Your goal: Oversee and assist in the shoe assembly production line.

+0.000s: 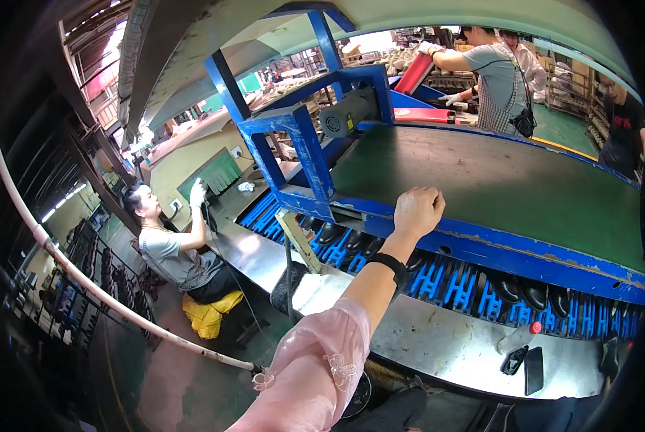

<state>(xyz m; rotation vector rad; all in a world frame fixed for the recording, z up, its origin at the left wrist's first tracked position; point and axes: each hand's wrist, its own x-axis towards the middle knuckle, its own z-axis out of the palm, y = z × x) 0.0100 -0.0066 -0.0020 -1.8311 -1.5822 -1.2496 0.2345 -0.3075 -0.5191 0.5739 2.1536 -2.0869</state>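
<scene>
Pink sleeve [315, 374] up close, my left hand [417, 210] is a closed, empty-looking grip resting on the blue conveyor edge [524, 248]. I'd keep knuckles off the green belt [495, 187]; right hand's out of sight.

A green conveyor belt [481, 187] lies flat inside its blue frame [524, 252].

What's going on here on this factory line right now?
A person reaches one arm in a pink sleeve forward, and that hand, curled into a fist, rests on the blue edge of a green conveyor belt. Which hand it is cannot be told. Below, black shoes ride on blue racks beside a steel worktable. A seated co-worker works at left, and others stand at the belt's far end.
</scene>
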